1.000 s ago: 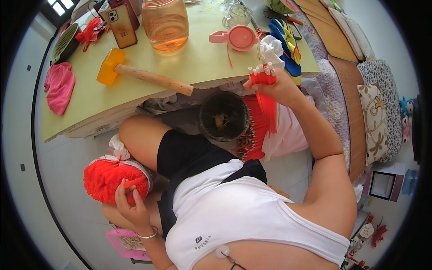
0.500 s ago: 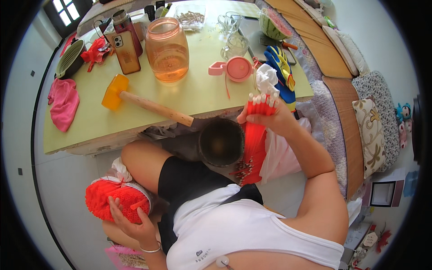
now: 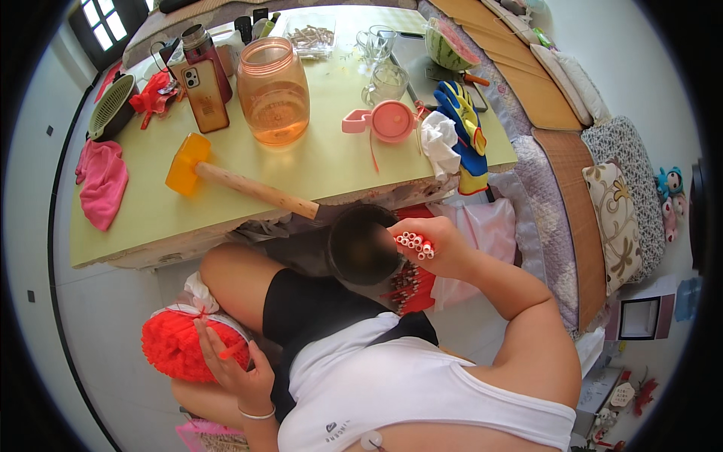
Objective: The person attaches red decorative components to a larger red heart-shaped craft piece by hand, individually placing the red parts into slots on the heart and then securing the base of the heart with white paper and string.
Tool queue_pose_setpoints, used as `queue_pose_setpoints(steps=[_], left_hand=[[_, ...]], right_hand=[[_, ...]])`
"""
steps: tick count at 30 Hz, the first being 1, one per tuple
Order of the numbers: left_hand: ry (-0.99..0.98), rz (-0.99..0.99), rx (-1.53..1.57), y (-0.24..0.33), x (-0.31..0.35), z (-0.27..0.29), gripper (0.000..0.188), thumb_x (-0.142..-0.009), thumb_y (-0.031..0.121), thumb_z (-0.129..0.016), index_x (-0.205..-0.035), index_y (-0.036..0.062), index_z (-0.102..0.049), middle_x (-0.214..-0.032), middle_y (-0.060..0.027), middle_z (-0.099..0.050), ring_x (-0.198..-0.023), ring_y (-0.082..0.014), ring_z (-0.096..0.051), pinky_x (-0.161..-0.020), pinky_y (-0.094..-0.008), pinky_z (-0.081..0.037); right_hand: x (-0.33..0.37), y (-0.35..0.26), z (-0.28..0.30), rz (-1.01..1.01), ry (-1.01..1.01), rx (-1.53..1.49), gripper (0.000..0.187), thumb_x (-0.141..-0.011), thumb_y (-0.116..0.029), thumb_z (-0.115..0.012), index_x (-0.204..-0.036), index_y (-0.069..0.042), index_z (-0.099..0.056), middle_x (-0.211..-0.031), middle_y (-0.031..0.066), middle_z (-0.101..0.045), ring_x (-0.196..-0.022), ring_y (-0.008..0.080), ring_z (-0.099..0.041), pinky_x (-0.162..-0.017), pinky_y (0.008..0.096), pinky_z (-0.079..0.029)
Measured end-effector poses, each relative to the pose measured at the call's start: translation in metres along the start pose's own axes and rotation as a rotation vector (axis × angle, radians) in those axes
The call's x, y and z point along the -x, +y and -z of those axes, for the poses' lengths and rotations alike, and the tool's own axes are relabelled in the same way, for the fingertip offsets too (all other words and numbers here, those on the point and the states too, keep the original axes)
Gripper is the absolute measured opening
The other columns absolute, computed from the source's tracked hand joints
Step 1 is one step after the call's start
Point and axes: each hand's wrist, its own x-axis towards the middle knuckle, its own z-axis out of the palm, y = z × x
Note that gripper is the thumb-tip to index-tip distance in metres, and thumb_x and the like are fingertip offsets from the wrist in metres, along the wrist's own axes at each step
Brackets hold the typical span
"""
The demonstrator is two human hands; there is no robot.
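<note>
Wrapped snugly with the right hand [image 3: 440,245] around a bundle of thin red tubes [image 3: 415,243], with pale ends facing near. Held beside the right rim of a black bin [image 3: 335,261], close to a heap [image 3: 416,292] of red strands. Spread loosely with the left hand [image 3: 247,377], near a large red bundle [image 3: 172,348]; cannot tell whether holding or wearing the short red piece [image 3: 233,350] between fingers and thumb. Looks partway along, judging by one handful gathered and many strands left in the heap. Set out beyond on the table [image 3: 331,167]: mallet [image 3: 256,187] left, gloves [image 3: 465,128] right.
</note>
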Motion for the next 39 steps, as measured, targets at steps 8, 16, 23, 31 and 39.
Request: queue_pose_setpoints(steps=[8,16,23,31,39], left_hand=[[-0.015,0.009,0.002,0.001,-0.002,-0.001,0.070,-0.083,0.001,-0.061,-0.146,-0.0080,-0.032,-0.148,-0.0303,-0.040,-0.137,-0.0476,-0.039,-0.113,-0.0536,-0.031],[-0.059,0.055,0.015,-0.002,0.008,-0.004,0.068,-0.085,0.002,-0.061,-0.147,-0.0074,-0.033,-0.150,-0.0280,-0.039,-0.139,-0.0459,-0.037,-0.115,-0.0531,-0.028],[-0.024,0.065,-0.001,-0.006,0.006,-0.002,0.064,-0.086,0.000,-0.061,-0.145,-0.0070,-0.037,-0.150,-0.0251,-0.041,-0.140,-0.0430,-0.037,-0.115,-0.0504,-0.028],[-0.057,0.088,0.007,-0.011,0.010,-0.001,0.062,-0.088,0.003,-0.060,-0.145,-0.0070,-0.038,-0.148,-0.0256,-0.043,-0.139,-0.0432,-0.038,-0.114,-0.0513,-0.029],[-0.084,0.112,-0.009,-0.012,0.012,-0.002,0.061,-0.087,0.002,-0.060,-0.143,-0.0075,-0.040,-0.147,-0.0266,-0.044,-0.138,-0.0434,-0.040,-0.114,-0.0503,-0.030]], right_hand=[[0.027,0.022,-0.037,-0.078,0.195,0.010,0.036,-0.077,0.004,-0.070,-0.113,-0.003,-0.066,-0.102,0.0156,-0.071,-0.093,0.0290,-0.070,-0.081,0.0326,-0.055],[0.069,0.043,-0.110,-0.003,0.087,0.108,0.039,-0.071,-0.006,-0.075,-0.106,-0.005,-0.060,-0.098,0.0140,-0.064,-0.094,0.0337,-0.062,-0.084,0.0422,-0.048],[0.070,0.083,-0.132,-0.010,0.198,0.197,0.031,-0.068,-0.011,-0.076,-0.094,-0.008,-0.059,-0.088,0.0111,-0.060,-0.087,0.0330,-0.059,-0.078,0.0436,-0.043],[0.061,0.102,-0.134,-0.083,0.171,0.155,0.021,-0.073,-0.011,-0.073,-0.090,-0.006,-0.060,-0.086,0.0123,-0.063,-0.086,0.0352,-0.060,-0.077,0.0452,-0.044],[0.057,0.124,-0.129,-0.245,0.178,-0.062,0.020,-0.073,-0.004,-0.069,-0.091,-0.005,-0.062,-0.087,0.0142,-0.064,-0.088,0.0364,-0.061,-0.079,0.0452,-0.045]])
